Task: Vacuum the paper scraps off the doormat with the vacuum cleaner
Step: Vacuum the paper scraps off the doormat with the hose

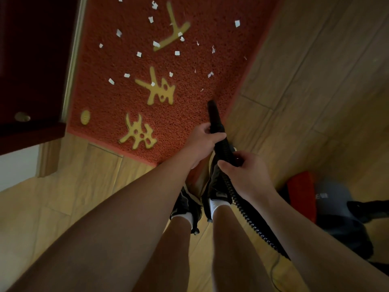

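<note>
Left hand (202,142) grips the black nozzle (214,116), right hand (245,175) grips the ribbed hose (245,211) behind it, tip over the red doormat's (109,98) near-right part; best sweep low, overlapping passes toward paper scraps (177,53) scattered farther up.

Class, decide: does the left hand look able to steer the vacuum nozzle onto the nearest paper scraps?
Probably yes. The left hand grips the nozzle, whose tip is over the doormat; only bare mat lies between it and the scraps.

Red looped doormat (189,114): surface open above. Dark red door (31,60) blocks its left edge; wood-plank floor (315,70) free along right.
</note>
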A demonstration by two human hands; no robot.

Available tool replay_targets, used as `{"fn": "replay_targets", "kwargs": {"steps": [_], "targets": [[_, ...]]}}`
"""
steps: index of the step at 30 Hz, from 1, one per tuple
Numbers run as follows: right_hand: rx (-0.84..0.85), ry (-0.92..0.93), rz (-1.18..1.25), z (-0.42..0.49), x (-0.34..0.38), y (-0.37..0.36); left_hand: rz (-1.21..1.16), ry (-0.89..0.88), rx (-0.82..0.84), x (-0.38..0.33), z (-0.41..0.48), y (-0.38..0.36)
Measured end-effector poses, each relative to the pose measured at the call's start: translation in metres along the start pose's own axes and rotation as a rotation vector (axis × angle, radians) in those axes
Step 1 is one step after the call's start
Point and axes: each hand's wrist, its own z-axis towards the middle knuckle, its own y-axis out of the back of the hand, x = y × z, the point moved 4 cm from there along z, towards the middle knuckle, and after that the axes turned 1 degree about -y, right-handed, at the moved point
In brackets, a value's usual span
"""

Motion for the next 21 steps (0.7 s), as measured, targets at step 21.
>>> {"fn": "replay_targets", "kwargs": {"steps": [21], "targets": [[0.086,0.068,-0.119,0.024,0.054,0.010,-0.062,0.029,-0.073,-0.032,0.012,0.030]]}}
